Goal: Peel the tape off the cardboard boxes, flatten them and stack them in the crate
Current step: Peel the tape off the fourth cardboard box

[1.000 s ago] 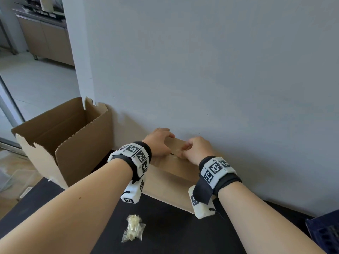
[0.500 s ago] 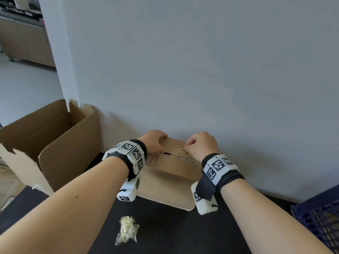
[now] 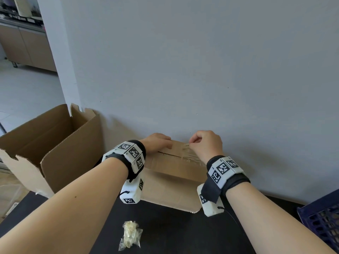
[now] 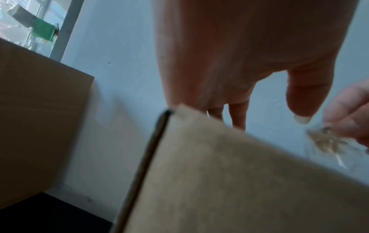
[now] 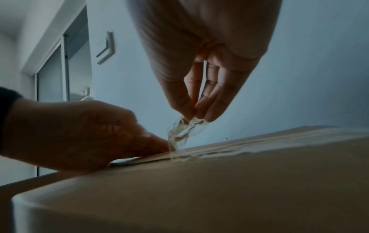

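Observation:
A small closed cardboard box [image 3: 170, 187] stands on the black table against the wall. Clear tape [image 3: 190, 155] runs along its top seam. My right hand [image 3: 205, 145] pinches the loose, crumpled end of the tape [image 5: 185, 127] between thumb and fingers and lifts it off the seam. My left hand [image 3: 157, 143] lies flat on the left part of the box top, fingers pressing down beside the seam. In the left wrist view the box top [image 4: 229, 181] fills the lower frame and the tape end [image 4: 323, 140] shows at the right.
A larger open cardboard box [image 3: 49, 149] stands at the left table edge. A crumpled wad of clear tape [image 3: 130, 234] lies on the black table [image 3: 174, 233] in front. A dark blue crate [image 3: 322, 222] sits at the right edge. The grey wall is close behind the box.
My right hand has pulled the tape end up and to the right, peeling more of it from the seam. The left hand stays pressed on the box top.

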### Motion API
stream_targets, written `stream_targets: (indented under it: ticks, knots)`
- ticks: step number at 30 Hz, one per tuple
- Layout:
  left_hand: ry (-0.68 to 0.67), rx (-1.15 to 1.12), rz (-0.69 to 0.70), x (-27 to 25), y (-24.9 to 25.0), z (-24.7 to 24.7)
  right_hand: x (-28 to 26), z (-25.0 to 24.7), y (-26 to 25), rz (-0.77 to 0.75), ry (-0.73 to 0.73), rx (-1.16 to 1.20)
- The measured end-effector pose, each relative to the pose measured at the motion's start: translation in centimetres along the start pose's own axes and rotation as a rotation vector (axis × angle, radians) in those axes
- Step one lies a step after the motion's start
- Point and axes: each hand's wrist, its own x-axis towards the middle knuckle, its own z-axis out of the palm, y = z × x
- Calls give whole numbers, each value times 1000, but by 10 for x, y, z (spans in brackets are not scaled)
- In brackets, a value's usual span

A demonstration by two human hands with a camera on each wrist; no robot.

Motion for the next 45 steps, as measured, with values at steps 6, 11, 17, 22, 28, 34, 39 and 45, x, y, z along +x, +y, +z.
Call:
stream_targets:
  ticks: [6, 11, 17, 22, 28, 34, 39, 45]
  knots:
    - [-2, 152, 11, 5, -5, 1, -1, 13, -15, -39, -169, -5]
    - [13, 154, 1, 12, -12, 6, 3, 17, -11, -76, -243, -128]
    - [35, 138, -4, 14, -16, 10, 3, 30, -9, -64, -160, -130]
    - [64, 151, -11, 15, -16, 13, 0, 22, -6, -71, -127, -143]
    - [90, 188, -27, 15, -13, 15, 7, 14, 5, 30, -22, 3]
    - [91, 188, -38, 15, -10, 15, 17, -19, 34, 162, 132, 37]
    - [97, 190, -50, 17, -10, 16, 18, -32, 46, 140, 206, 70]
    - [101, 184, -44, 15, -9, 15, 7, -6, 35, -21, -24, 49]
